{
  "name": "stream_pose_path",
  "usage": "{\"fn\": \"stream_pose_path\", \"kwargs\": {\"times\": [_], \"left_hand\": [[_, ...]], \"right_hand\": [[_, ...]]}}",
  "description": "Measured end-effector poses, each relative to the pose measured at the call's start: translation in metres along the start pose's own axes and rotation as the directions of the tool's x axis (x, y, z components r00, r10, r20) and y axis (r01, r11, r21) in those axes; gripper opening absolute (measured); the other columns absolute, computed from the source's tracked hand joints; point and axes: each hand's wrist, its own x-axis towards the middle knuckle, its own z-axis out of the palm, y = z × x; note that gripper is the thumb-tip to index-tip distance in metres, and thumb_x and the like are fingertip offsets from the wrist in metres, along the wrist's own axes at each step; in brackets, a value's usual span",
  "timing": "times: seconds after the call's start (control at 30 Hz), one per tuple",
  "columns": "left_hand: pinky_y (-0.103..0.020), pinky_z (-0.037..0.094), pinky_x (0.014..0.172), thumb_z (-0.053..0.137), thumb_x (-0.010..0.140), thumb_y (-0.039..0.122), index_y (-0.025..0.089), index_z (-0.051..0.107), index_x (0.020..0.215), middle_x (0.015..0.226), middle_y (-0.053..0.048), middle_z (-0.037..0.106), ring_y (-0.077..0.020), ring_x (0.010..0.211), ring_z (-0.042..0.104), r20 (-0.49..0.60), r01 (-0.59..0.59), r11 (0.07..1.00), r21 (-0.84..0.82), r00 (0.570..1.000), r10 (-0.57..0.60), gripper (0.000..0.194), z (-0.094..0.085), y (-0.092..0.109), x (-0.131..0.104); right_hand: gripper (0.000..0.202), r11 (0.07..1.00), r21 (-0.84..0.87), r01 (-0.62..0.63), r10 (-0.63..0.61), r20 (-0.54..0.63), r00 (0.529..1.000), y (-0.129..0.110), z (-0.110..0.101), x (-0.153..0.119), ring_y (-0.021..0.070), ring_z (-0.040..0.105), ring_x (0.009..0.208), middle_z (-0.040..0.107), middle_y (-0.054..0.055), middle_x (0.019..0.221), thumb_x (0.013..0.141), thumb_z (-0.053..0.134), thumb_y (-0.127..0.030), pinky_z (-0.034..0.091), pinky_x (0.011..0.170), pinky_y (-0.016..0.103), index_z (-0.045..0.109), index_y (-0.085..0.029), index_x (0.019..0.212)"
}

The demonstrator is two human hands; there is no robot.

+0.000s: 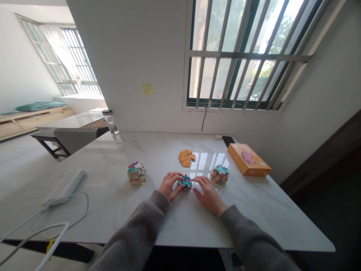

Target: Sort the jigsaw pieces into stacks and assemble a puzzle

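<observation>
Teal puzzle pieces lie in a small pile on the white marbled table, between my hands. My left hand has its thumb and fingers closed on the left edge of these pieces. On the other side, my right hand has its fingers apart, with the index fingertip at the pieces' right edge. A stack of puzzle pieces stands to the left, and another stack is just beyond my right hand. Orange pieces lie in a loose heap farther back.
An orange box sits at the right, with a black phone behind it. A white power strip with cables lies at the left. A clear bottle stands at the back left corner.
</observation>
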Motion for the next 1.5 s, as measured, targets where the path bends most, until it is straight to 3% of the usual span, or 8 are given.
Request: {"fn": "stream_pose_path", "kwargs": {"times": [0.43,0.7,0.8,0.9,1.07,1.37,1.43,1.5], "left_hand": [[-0.039,0.051,0.093,0.064,0.09,0.025,0.02,0.058,0.092,0.116,-0.012,0.063,-0.0234,0.111,0.061,-0.017,-0.028,0.935,-0.355,1.0,0.023,0.009,0.007,0.011,-0.001],[-0.046,0.046,0.1,0.06,0.09,0.025,0.022,0.061,0.103,0.12,-0.01,0.062,-0.0255,0.114,0.056,-0.033,-0.06,0.995,-0.079,0.998,0.057,0.013,0.012,0.003,-0.003],[-0.049,0.046,0.098,0.065,0.084,0.026,0.022,0.06,0.106,0.118,-0.01,0.061,-0.0278,0.11,0.054,-0.048,-0.016,0.998,0.068,0.999,0.019,0.023,0.014,-0.002,-0.005],[-0.05,0.046,0.097,0.07,0.077,0.026,0.021,0.059,0.108,0.116,-0.011,0.06,-0.0295,0.108,0.053,0.009,0.016,0.99,0.143,1.0,-0.018,0.033,0.017,-0.006,-0.006],[-0.049,0.047,0.095,0.069,0.077,0.024,0.02,0.059,0.107,0.112,-0.01,0.06,-0.0286,0.105,0.052,0.039,0.044,0.986,0.159,0.998,-0.051,0.032,0.018,-0.006,-0.005],[-0.048,0.049,0.09,0.07,0.073,0.018,0.021,0.059,0.104,0.106,-0.008,0.062,-0.0278,0.1,0.055,0.008,0.029,0.988,0.15,0.999,-0.031,0.033,0.017,-0.005,-0.004],[-0.046,0.049,0.09,0.07,0.073,0.017,0.022,0.059,0.102,0.105,-0.008,0.062,-0.0269,0.1,0.055,-0.028,-0.018,0.991,0.136,0.999,0.022,0.032,0.016,-0.001,-0.003],[-0.045,0.05,0.091,0.069,0.073,0.015,0.022,0.058,0.102,0.106,-0.008,0.062,-0.0258,0.101,0.055,-0.066,-0.082,0.99,0.114,0.994,0.09,0.031,0.014,0.004,-0.003]], "right_hand": [[0.035,0.984,0.108,0.144,-0.131,-0.115,0.985,0.0,-0.006,0.002,0.0255,0.058,0.112,0.064,0.01,0.118,0.091,0.065,-0.025,0.051,0.095,0.044,0.056,-0.024,0.124],[0.04,0.985,-0.065,0.157,-0.167,-0.215,0.962,0.006,-0.016,0.0,0.0261,0.058,0.108,0.066,0.009,0.116,0.09,0.067,-0.029,0.047,0.096,0.044,0.056,-0.025,0.129],[0.03,0.984,-0.173,0.033,-0.096,-0.372,0.923,0.021,-0.031,0.002,0.0265,0.058,0.106,0.067,0.009,0.112,0.092,0.065,-0.032,0.045,0.095,0.044,0.062,-0.023,0.12],[0.023,0.937,-0.276,-0.214,0.034,-0.537,0.843,0.042,-0.048,0.001,0.0268,0.058,0.1,0.069,0.009,0.105,0.092,0.063,-0.039,0.041,0.093,0.043,0.069,-0.02,0.103],[0.036,0.817,-0.351,-0.458,0.184,-0.594,0.783,0.067,-0.061,-0.005,0.0273,0.056,0.092,0.068,0.01,0.096,0.091,0.058,-0.049,0.036,0.084,0.039,0.07,-0.016,0.1],[0.03,0.789,-0.365,-0.494,0.241,-0.555,0.796,0.063,-0.057,-0.004,0.0302,0.051,0.099,0.061,0.012,0.103,0.091,0.057,-0.045,0.036,0.084,0.042,0.071,-0.019,0.097],[0.028,0.854,-0.312,-0.417,0.187,-0.563,0.805,0.052,-0.052,-0.002,0.0298,0.051,0.102,0.06,0.012,0.105,0.092,0.053,-0.039,0.037,0.089,0.045,0.068,-0.018,0.103],[0.026,0.943,-0.191,-0.271,0.154,-0.472,0.868,0.038,-0.041,-0.001,0.0268,0.055,0.099,0.062,0.009,0.1,0.095,0.049,-0.032,0.039,0.092,0.044,0.063,-0.019,0.111]]}}
